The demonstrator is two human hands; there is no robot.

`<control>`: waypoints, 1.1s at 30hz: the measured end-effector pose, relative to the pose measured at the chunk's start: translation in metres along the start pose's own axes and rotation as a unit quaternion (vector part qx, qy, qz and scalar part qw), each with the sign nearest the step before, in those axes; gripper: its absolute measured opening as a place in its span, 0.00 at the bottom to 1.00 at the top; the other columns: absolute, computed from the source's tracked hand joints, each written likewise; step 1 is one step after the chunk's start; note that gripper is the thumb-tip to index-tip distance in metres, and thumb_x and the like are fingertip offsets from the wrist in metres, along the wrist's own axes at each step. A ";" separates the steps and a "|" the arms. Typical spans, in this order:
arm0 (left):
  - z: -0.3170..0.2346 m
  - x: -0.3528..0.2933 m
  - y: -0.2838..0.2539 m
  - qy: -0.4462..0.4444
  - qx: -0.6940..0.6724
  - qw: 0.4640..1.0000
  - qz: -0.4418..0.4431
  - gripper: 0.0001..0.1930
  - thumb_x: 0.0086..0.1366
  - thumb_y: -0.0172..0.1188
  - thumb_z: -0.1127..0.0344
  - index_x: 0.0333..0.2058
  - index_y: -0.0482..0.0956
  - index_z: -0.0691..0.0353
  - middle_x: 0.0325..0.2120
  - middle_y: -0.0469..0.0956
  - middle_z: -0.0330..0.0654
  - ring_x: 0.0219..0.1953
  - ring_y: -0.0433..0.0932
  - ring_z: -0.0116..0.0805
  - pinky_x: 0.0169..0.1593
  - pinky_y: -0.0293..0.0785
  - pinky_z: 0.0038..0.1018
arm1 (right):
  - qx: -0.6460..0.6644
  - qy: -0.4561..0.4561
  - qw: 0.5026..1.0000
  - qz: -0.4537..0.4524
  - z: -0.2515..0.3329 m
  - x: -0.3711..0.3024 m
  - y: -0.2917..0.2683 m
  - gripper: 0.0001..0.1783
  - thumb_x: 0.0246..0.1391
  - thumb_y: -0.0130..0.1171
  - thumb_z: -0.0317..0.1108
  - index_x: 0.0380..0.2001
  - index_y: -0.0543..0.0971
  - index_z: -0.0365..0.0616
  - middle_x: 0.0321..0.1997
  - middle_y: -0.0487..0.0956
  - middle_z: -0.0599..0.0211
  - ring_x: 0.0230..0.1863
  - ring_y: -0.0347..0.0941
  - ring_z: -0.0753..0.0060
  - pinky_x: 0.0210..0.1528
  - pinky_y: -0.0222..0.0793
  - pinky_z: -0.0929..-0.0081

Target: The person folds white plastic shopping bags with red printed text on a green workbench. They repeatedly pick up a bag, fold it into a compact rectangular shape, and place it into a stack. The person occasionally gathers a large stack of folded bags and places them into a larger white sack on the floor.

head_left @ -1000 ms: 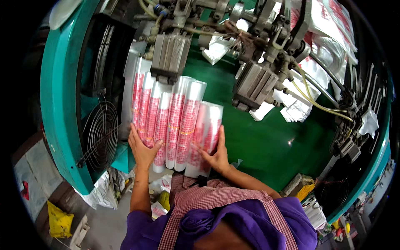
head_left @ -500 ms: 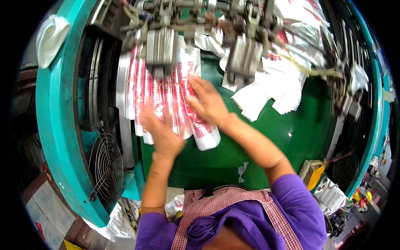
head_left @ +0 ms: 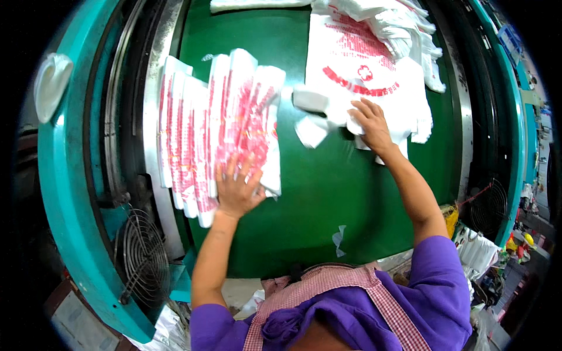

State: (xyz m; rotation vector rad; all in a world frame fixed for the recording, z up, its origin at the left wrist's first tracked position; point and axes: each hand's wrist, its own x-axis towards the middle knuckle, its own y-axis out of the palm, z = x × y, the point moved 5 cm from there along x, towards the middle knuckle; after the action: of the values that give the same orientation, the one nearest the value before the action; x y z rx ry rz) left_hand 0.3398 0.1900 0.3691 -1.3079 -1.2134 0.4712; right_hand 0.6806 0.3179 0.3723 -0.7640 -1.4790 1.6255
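Note:
My left hand [head_left: 237, 190] lies palm down with spread fingers on the lower part of several long, folded white plastic bags [head_left: 196, 131] with red print. They lie side by side, slightly fanned, on the green work surface [head_left: 293, 216]. To the right, my right hand [head_left: 373, 126] has its fingers bent over white plastic scraps [head_left: 311, 130], whose loose ends hang out leftward and look blurred. My right thumb is hidden behind the white plastic. Beneath and beyond this hand lies a pile of flat white bags [head_left: 366, 52] with red print.
Teal machine frames [head_left: 61, 193] flank the surface, with a metal rail [head_left: 158, 76] along the left. A round wire fan guard [head_left: 142, 257] is at lower left. A small clear plastic scrap [head_left: 339, 241] lies near the front edge. A white plastic piece [head_left: 52, 88] hangs on the left frame.
The metal clamp assembly over the work surface has gone out of view. My right hand has left the folded bags and moved right to the white scraps. My left hand stays on the folded bags.

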 end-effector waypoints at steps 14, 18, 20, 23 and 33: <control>-0.045 -0.002 0.019 -0.017 -0.075 0.995 -0.056 0.24 0.58 0.55 0.62 0.56 0.70 0.52 0.62 0.60 0.45 0.67 0.52 0.50 0.64 0.42 0.57 | 0.053 -0.063 0.988 0.134 0.094 -0.193 -0.016 0.31 0.43 0.61 0.30 0.55 0.71 0.50 0.65 0.64 0.61 0.67 0.55 0.54 0.64 0.55 0.57; -0.161 -0.093 0.020 0.059 -0.253 0.948 0.185 0.22 0.58 0.58 0.57 0.53 0.74 0.49 0.64 0.57 0.45 0.67 0.50 0.54 0.66 0.41 0.52 | 0.146 -0.129 0.974 0.115 0.141 -0.253 -0.015 0.25 0.50 0.61 0.44 0.51 0.75 0.47 0.63 0.66 0.57 0.63 0.59 0.54 0.60 0.56 0.55; -0.199 -0.123 0.009 0.100 -0.171 0.954 0.224 0.27 0.55 0.61 0.52 0.54 0.72 0.48 0.64 0.56 0.44 0.68 0.48 0.51 0.66 0.42 0.51 | 0.280 -0.119 0.951 0.059 0.127 -0.275 -0.013 0.26 0.51 0.60 0.42 0.53 0.73 0.45 0.63 0.65 0.53 0.62 0.61 0.52 0.61 0.57 0.57; -0.216 -0.156 -0.013 0.076 -0.202 0.947 0.238 0.35 0.51 0.65 0.52 0.58 0.67 0.54 0.64 0.54 0.48 0.67 0.49 0.52 0.66 0.46 0.49 | 0.202 -0.011 0.979 -0.033 0.087 -0.313 -0.038 0.36 0.49 0.62 0.49 0.59 0.67 0.46 0.67 0.58 0.50 0.65 0.55 0.47 0.65 0.51 0.55; -0.232 -0.215 -0.041 0.199 -0.233 0.935 0.180 0.34 0.42 0.69 0.72 0.52 0.68 0.61 0.50 0.70 0.48 0.51 0.71 0.48 0.54 0.70 0.39 | 0.136 -0.127 0.975 0.118 0.112 -0.421 -0.013 0.63 0.25 0.74 0.52 0.66 0.53 0.49 0.72 0.46 0.51 0.72 0.40 0.46 0.70 0.40 0.52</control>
State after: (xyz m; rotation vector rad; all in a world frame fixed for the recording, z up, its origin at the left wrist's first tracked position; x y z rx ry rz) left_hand 0.4472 -0.1105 0.3627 -1.9434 -0.7641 0.1554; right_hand 0.7995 -0.1015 0.3688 -0.6106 -1.3336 2.1202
